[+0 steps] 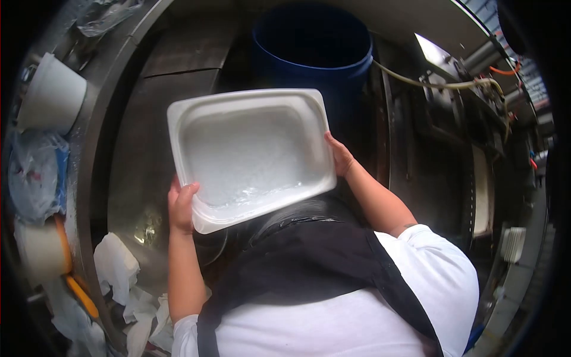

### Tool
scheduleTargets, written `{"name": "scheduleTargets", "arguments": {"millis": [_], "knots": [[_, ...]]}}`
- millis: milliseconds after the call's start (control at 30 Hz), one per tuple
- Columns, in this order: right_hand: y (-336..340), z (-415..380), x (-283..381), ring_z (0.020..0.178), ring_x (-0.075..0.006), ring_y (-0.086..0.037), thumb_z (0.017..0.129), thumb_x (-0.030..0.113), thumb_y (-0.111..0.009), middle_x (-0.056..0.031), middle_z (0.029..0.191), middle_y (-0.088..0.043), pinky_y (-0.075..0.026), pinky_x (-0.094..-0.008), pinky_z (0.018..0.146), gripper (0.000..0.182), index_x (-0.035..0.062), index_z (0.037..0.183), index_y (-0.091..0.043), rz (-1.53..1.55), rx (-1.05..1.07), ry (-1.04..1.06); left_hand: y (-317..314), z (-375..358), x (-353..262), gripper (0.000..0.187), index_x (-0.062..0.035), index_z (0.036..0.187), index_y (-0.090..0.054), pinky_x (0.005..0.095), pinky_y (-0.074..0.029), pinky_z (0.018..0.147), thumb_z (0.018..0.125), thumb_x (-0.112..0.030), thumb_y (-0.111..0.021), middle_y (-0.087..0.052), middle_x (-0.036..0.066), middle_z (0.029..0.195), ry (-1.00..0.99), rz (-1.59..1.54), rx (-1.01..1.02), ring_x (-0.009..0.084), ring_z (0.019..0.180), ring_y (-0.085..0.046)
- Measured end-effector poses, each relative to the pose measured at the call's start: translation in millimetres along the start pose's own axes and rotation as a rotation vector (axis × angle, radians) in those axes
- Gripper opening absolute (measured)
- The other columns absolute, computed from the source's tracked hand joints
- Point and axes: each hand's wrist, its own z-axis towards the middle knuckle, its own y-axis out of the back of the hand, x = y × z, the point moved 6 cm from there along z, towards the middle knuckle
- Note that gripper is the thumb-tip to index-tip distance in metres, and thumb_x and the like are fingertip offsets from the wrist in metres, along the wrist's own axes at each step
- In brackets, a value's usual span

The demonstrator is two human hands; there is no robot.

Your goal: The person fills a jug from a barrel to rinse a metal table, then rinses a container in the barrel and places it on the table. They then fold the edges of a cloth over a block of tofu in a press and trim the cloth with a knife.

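Observation:
A white rectangular plastic tub (250,149) is held out in front of my apron, tilted a little, with its open side facing me. Some clear water appears to lie along its lower side. My left hand (182,204) grips the tub's lower left corner, thumb over the rim and fingers behind the wall. On the opposite side, my right hand (339,154) clasps the right edge, its fingers mostly hidden behind the tub. Just beyond the tub stands a large blue barrel (312,41), its inside dark.
Along the left counter sit a white bucket (52,95), a plastic bag (37,175), a round white container (40,250) and an orange handle (82,296). Crumpled white paper (116,268) lies at lower left. A pale hose (443,84) runs from the barrel toward metal equipment at right.

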Motion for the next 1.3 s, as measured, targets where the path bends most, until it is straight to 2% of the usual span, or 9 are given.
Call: {"name": "scheduleTargets", "arguments": {"millis": [200,533,600,667,800,867,1000,1233,1300], "knots": [[10.1,-60.1,-69.8,0.127,-0.0344,-0.064,0.096,0.033,-0.075,-0.0137,0.139,-0.065,-0.056,-0.0585,0.102,0.066,0.0098,0.153,-0.049,-0.109,-0.137,0.03,-18.8,-13.1,-35.8,0.058,0.0034,0.148,-0.053,0.0365,-0.041,0.114,0.093,-0.011,-0.064,-0.062,0.013,0.138,-0.295,0.152,0.061,0.0222,0.128,-0.058],[-22.9,-139.7,-34.9,0.116,-0.0278,-0.064,0.08,0.006,-0.07,-0.011,0.125,-0.064,-0.053,-0.0458,0.102,0.069,0.007,0.147,-0.053,-0.076,-0.269,0.295,-10.0,62.2,21.2,0.067,0.0031,0.154,-0.046,0.0404,-0.041,0.116,0.093,-0.013,-0.067,-0.058,0.017,0.144,-0.048,0.102,0.318,0.0288,0.13,-0.057],[-16.3,-148.2,-43.4,0.114,-0.0249,-0.064,0.079,0.003,-0.065,-0.0102,0.122,-0.066,-0.052,-0.0415,0.101,0.067,0.0066,0.145,-0.055,-0.081,-0.321,0.413,-28.3,68.0,13.2,0.075,0.0033,0.158,-0.039,0.0485,-0.038,0.12,0.093,-0.017,-0.071,-0.048,0.024,0.153,-0.673,1.39,-0.213,0.0385,0.138,-0.049],[-23.0,-162.8,-47.5,0.112,-0.0217,-0.063,0.077,-0.002,-0.061,-0.0072,0.12,-0.066,-0.052,-0.0362,0.099,0.07,0.0065,0.146,-0.054,-0.092,-0.314,0.515,-84.6,41.8,43.9,0.081,0.0033,0.16,-0.036,0.0581,-0.031,0.123,0.093,-0.022,-0.073,-0.037,0.026,0.161,-0.962,1.596,-0.087,0.0464,0.147,-0.035],[-3.1,-193.8,-62.8,0.121,-0.0194,-0.06,0.077,-0.003,-0.059,-0.0059,0.133,-0.064,-0.048,-0.033,0.104,0.082,0.0064,0.157,-0.046,-0.092,-0.362,0.534,-203.6,-5.8,147.7,0.038,0.0016,0.108,-0.075,0.0557,-0.052,0.093,0.104,-0.032,-0.058,-0.073,0.031,0.1,-0.441,1.367,0.669,0.0487,0.099,-0.07],[4.9,-213.8,-62.6,0.134,-0.0196,-0.054,0.077,-0.003,-0.059,-0.0074,0.149,-0.057,-0.043,-0.0315,0.11,0.095,0.0076,0.167,-0.033,-0.17,-0.319,0.627,-267.7,-40.4,176.3,0.044,0.0011,0.113,-0.074,0.053,-0.052,0.096,0.108,-0.037,-0.053,-0.074,0.027,0.105,-0.1,1.048,0.885,0.0467,0.104,-0.068],[17.5,-273.6,-61.8,0.141,-0.0193,-0.048,0.077,-0.002,-0.06,-0.0088,0.156,-0.052,-0.04,-0.0315,0.114,0.101,0.0078,0.171,-0.025,-0.213,-0.378,0.609,-341.0,-89.6,194.6,0.049,0.001,0.127,-0.07,0.0488,-0.046,0.11,0.108,-0.04,-0.051,-0.067,0.027,0.134,-0.388,1.118,1.242,0.0436,0.126,-0.062],[71.2,-347.5,-85.9,0.127,-0.02,-0.056,0.076,-0.003,-0.061,-0.0076,0.147,-0.058,-0.046,-0.0319,0.106,0.1,0.0168,0.17,-0.032,-0.028,-0.45,0.461,-244.9,-26.1,196.2,0.059,0.0008,0.146,-0.056,0.0533,-0.038,0.12,0.107,-0.044,-0.051,-0.05,0.029,0.156,-0.179,1.929,0.635,0.0441,0.145,-0.047],[75.3,-337.8,-101.7,0.109,-0.0187,-0.058,0.076,-0.003,-0.062,-0.0055,0.129,-0.063,-0.048,-0.0311,0.097,0.089,0.0148,0.161,-0.045,0.039,-0.381,0.438,-267.5,-15.9,182.3,0.068,0.0015,0.156,-0.044,0.0587,-0.024,0.127,0.107,-0.046,-0.05,-0.037,0.027,0.166,-0.199,1.832,0.049,0.0454,0.157,-0.027]]}}
